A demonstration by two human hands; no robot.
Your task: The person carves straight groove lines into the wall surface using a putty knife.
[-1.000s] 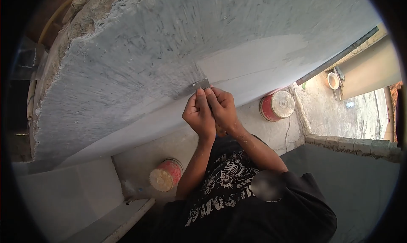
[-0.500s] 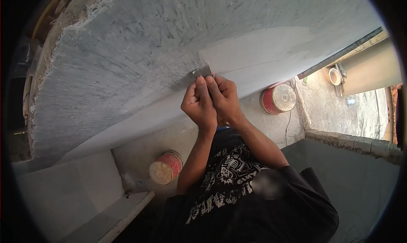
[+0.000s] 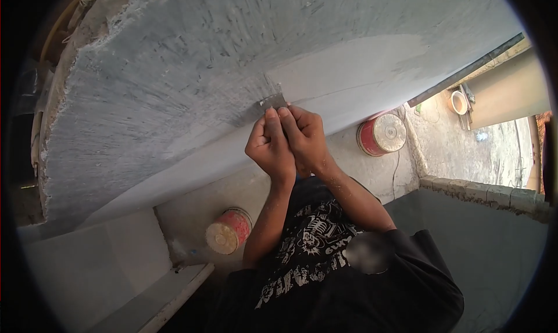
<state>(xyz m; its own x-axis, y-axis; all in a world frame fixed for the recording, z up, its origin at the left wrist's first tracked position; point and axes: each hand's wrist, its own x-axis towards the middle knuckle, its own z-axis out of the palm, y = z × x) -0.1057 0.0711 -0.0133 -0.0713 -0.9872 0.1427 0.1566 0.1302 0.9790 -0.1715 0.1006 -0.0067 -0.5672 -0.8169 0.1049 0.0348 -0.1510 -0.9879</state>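
Side by side, my left hand [image 3: 269, 150] and my right hand [image 3: 307, 138] are both closed on a small flat scraper [image 3: 274, 101], thumbs pressed on its near side. Its far edge meets the grey wall surface [image 3: 192, 71], which is covered in streaky scrape marks. A little pale material clings to the blade's edge. Beyond the blade, to the right, lies a smoother, paler patch [image 3: 349, 62] of the wall. My fingers behind the scraper are hidden.
Below the wall, a red bucket [image 3: 235, 222] with a crusted top stands on the floor, and another red bucket [image 3: 382, 136] is further right. A low block wall [image 3: 488, 196] runs at the right. A pale basin [image 3: 458, 103] sits outside near a board.
Both hands and the scraper have shifted slightly left and toward me along the wall. The grip looks the same.
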